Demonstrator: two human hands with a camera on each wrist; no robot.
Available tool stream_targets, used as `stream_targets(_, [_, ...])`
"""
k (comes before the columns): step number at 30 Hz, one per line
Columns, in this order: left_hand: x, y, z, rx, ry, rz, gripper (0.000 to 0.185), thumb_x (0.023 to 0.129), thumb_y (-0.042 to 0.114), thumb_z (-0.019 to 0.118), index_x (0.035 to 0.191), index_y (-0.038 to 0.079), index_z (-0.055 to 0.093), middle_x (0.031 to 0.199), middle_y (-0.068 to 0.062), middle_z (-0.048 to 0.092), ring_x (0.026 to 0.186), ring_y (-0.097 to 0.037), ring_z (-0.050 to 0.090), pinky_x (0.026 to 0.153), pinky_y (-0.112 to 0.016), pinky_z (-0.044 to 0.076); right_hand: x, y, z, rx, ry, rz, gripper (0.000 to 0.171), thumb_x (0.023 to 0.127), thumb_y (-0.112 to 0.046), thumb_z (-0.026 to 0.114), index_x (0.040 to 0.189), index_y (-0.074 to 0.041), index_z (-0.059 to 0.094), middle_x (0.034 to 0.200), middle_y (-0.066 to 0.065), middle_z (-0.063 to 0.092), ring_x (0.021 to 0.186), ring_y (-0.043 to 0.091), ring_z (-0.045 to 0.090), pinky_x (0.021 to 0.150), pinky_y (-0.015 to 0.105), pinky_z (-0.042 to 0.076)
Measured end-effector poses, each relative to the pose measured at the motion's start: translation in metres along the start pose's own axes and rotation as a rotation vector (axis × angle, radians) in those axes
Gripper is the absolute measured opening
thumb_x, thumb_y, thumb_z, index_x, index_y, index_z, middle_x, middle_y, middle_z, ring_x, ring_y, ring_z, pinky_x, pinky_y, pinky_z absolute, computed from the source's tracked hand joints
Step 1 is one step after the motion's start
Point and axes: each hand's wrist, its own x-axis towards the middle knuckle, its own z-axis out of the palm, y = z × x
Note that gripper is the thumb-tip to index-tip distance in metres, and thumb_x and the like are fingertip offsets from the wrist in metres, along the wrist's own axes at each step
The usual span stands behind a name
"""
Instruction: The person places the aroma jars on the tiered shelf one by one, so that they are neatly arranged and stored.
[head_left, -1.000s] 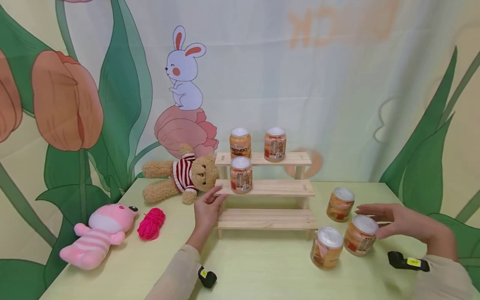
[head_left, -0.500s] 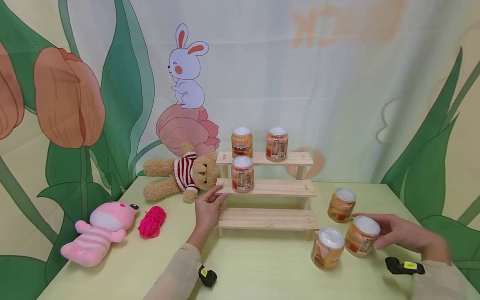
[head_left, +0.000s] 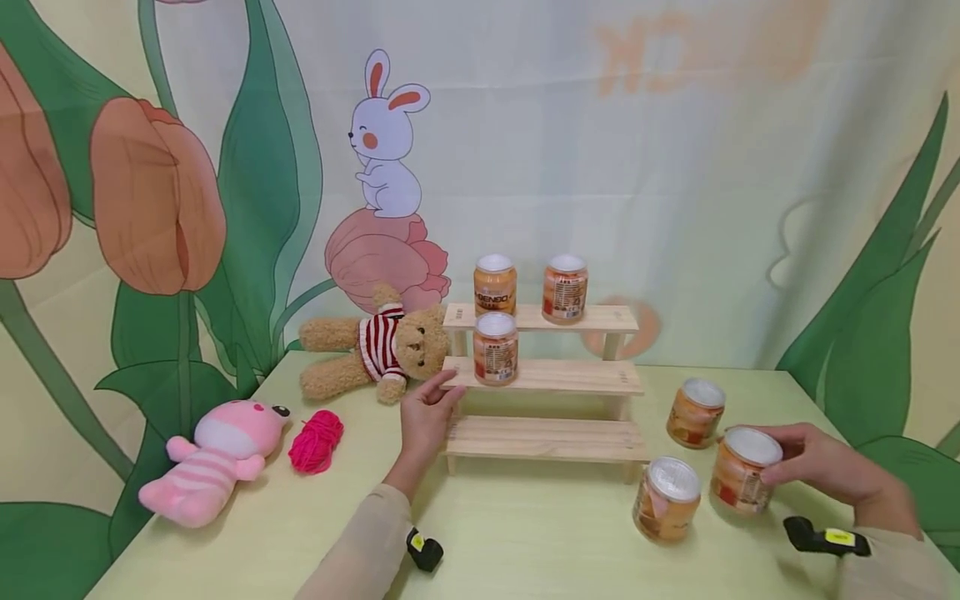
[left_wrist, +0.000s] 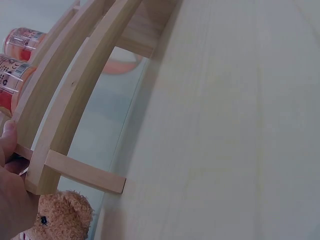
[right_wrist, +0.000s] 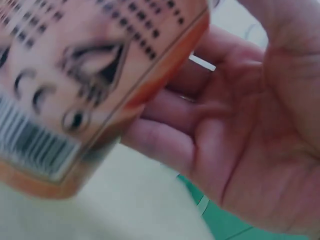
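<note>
- The right hand was wrapped around an orange-labelled, white-lidded jar at lower right, fingers curled on its side.
- The left hand, fingers relaxed, rested against the left end of the pale three-step wooden rack at centre.
- Two like jars stood nearby on the pale green table.

Stepped shelf right of my left hand; two jars left of my right hand.

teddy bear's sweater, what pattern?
Red and white stripes on the teddy bear, lying beside the wooden rack. Clearest in the head view.
</note>
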Motion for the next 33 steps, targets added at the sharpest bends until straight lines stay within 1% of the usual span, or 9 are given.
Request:
stream_targets(6, [0.002, 0.004, -0.001, -0.005, -0.019, -0.015, 0.03, 0.087, 0.002, 0.077, 0.116, -0.002, 0.073, 0.091, -0.023, 0.073, 0.051, -0.007, 0.044, 0.046, -0.018, 0.032, 0.004, -0.03, 0.006, -0.102, 0.151, -0.111, 0.056, 0.087, 0.02, 0.055, 0.13, -0.013, 0.068, 0.111, 0.004, 0.074, 0.096, 0.013, 0.068, 0.078, 0.034, 0.057])
stream_targets(9, [0.002, 0.01, -0.002, 0.002, -0.035, -0.023, 0.03, 0.088, 0.0, 0.075, 0.117, -0.005, 0.071, 0.093, -0.026, 0.072, 0.052, -0.009, 0.045, 0.046, -0.019, 0.033, 0.013, -0.044, 0.013, -0.14, 0.204, -0.113, 0.051, 0.087, 0.019, 0.057, 0.129, -0.008, 0.068, 0.11, 0.003, 0.074, 0.095, 0.014, 0.069, 0.078, 0.033, 0.056])
stream_targets(12, [0.001, 0.012, -0.002, 0.003, -0.039, -0.027, 0.03, 0.088, -0.001, 0.075, 0.118, -0.006, 0.07, 0.093, -0.025, 0.073, 0.051, -0.009, 0.045, 0.046, -0.019, 0.033, 0.027, -0.059, 0.024, -0.186, 0.285, -0.08, 0.045, 0.09, 0.014, 0.06, 0.13, -0.006, 0.067, 0.11, 0.0, 0.073, 0.096, 0.014, 0.068, 0.079, 0.03, 0.055])
stream_targets(16, [0.002, 0.008, -0.002, -0.013, -0.025, -0.032, 0.03, 0.087, 0.002, 0.076, 0.117, -0.003, 0.072, 0.092, -0.021, 0.074, 0.051, -0.006, 0.044, 0.047, -0.018, 0.032, 0.052, -0.081, 0.046, -0.212, 0.434, 0.001, 0.037, 0.096, -0.002, 0.065, 0.132, -0.004, 0.064, 0.111, -0.006, 0.071, 0.101, 0.01, 0.064, 0.084, 0.024, 0.051])
stream_targets(20, [0.003, 0.003, 0.0, -0.018, -0.007, -0.021, 0.03, 0.086, 0.006, 0.078, 0.115, 0.001, 0.074, 0.091, -0.017, 0.075, 0.051, -0.004, 0.044, 0.047, -0.018, 0.031, 0.081, -0.103, 0.072, -0.187, 0.559, 0.097, 0.052, 0.096, -0.021, 0.07, 0.139, 0.003, 0.055, 0.11, -0.011, 0.068, 0.103, 0.005, 0.061, 0.084, 0.021, 0.05])
stream_targets(23, [0.003, 0.001, 0.001, -0.004, -0.001, -0.004, 0.029, 0.086, 0.007, 0.079, 0.114, 0.002, 0.075, 0.09, -0.016, 0.075, 0.052, -0.004, 0.046, 0.047, -0.017, 0.032, 0.101, -0.113, 0.089, -0.18, 0.605, 0.151, 0.066, 0.093, -0.031, 0.074, 0.143, 0.004, 0.051, 0.117, -0.003, 0.067, 0.107, 0.01, 0.061, 0.087, 0.025, 0.051])
stream_targets(27, [0.002, -0.002, 0.002, 0.007, 0.003, -0.009, 0.03, 0.086, 0.007, 0.079, 0.115, 0.002, 0.075, 0.089, -0.014, 0.075, 0.055, -0.006, 0.049, 0.047, -0.018, 0.034, 0.124, -0.118, 0.105, -0.171, 0.632, 0.2, 0.075, 0.086, -0.04, 0.08, 0.144, -0.002, 0.052, 0.133, 0.015, 0.061, 0.12, 0.025, 0.056, 0.1, 0.041, 0.046])
stream_targets(30, [0.001, -0.003, 0.002, -0.005, -0.001, -0.021, 0.031, 0.086, 0.007, 0.078, 0.116, 0.002, 0.074, 0.09, -0.015, 0.075, 0.055, -0.008, 0.049, 0.047, -0.018, 0.034, 0.14, -0.121, 0.112, -0.143, 0.649, 0.203, 0.079, 0.082, -0.042, 0.083, 0.143, -0.001, 0.054, 0.136, 0.02, 0.058, 0.126, 0.031, 0.052, 0.105, 0.049, 0.042])
stream_targets(33, [0.001, -0.001, 0.001, -0.025, -0.015, -0.024, 0.032, 0.087, 0.005, 0.077, 0.118, 0.0, 0.073, 0.092, -0.017, 0.075, 0.056, -0.009, 0.05, 0.047, -0.018, 0.034, 0.155, -0.124, 0.117, -0.12, 0.663, 0.202, 0.078, 0.081, -0.041, 0.084, 0.14, 0.0, 0.056, 0.136, 0.02, 0.058, 0.128, 0.031, 0.05, 0.107, 0.049, 0.04])
